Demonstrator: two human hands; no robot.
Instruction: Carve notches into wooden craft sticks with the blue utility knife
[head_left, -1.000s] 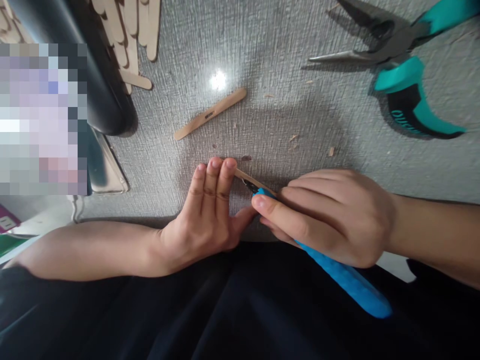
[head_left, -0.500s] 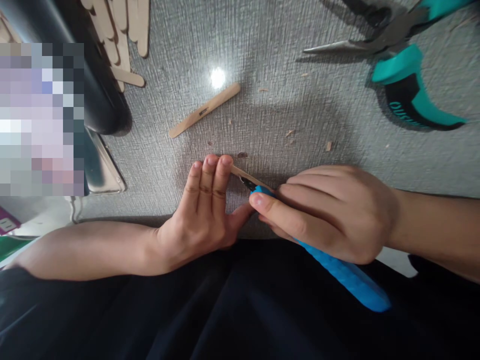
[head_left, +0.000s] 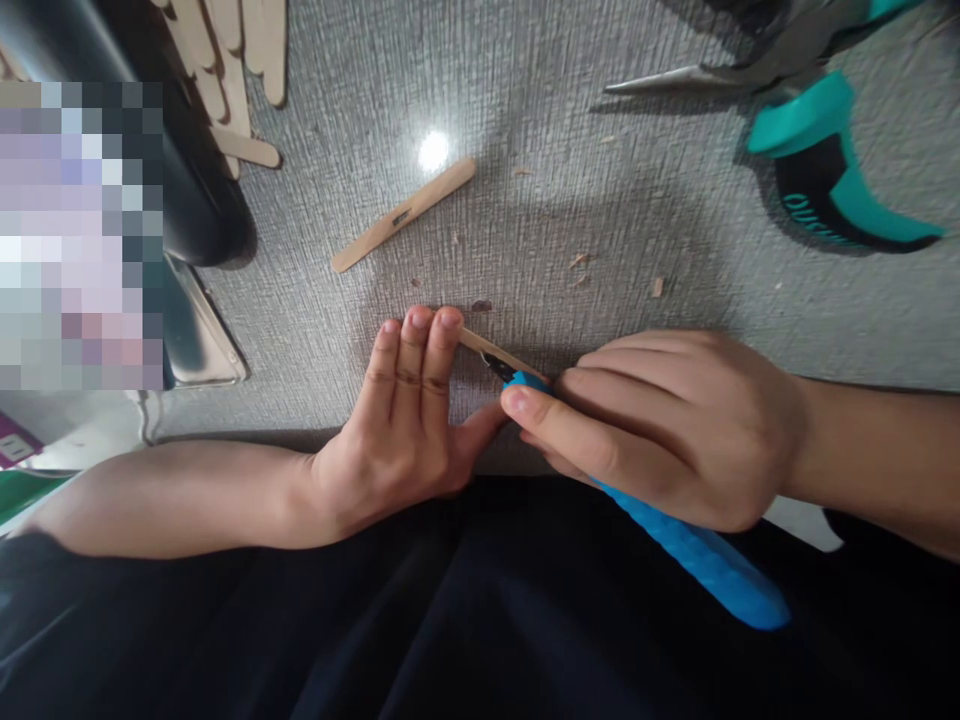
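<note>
A wooden craft stick lies slantwise under my hands, its left end hidden beneath my fingers. My left hand holds that end down against the table with straight fingertips, its thumb reaching toward the right hand. My right hand is closed around a blue utility knife, with the thumb near the front of the handle. The knife's dark blade tip meets the stick just right of my left fingertips. Farther back rests a second craft stick with a small slot cut in its middle.
Pliers with teal and black handles lie at the back right. Several loose craft sticks are heaped at the back left, beside a long black object and a phone-like device. Wood chips are scattered on the grey textured table.
The view has shifted slightly. Both hands, the knife and the held stick keep nearly the same positions, with the blade still at the stick.
</note>
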